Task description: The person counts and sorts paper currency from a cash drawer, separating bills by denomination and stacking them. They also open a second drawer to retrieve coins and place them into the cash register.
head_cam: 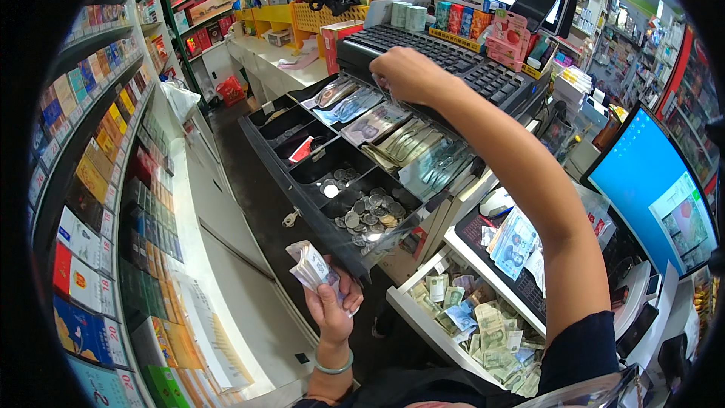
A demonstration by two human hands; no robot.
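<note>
My left hand [335, 309] grips a folded wad of banknotes [312, 266] in front of the open black cash drawer [308, 212]. My right hand [410, 76] reaches across to the back of that drawer, its fingers curled above the note compartments. A thin wire clip seems to be at its fingertips, but whether they grip it cannot be made out. Below the hand lie purple banknotes [375, 123], with blue banknotes [350, 106] to their left and green-brown banknotes [405, 141] to their right. Coins [374, 212] fill a front compartment.
A black keyboard [430, 48] stands behind the drawer. To the right, a white drawer [419, 323] holds loose banknotes, below more notes [512, 246] on a second keyboard. Shelves of boxed packs [93, 173] line the left. Keys [290, 218] hang from the drawer front.
</note>
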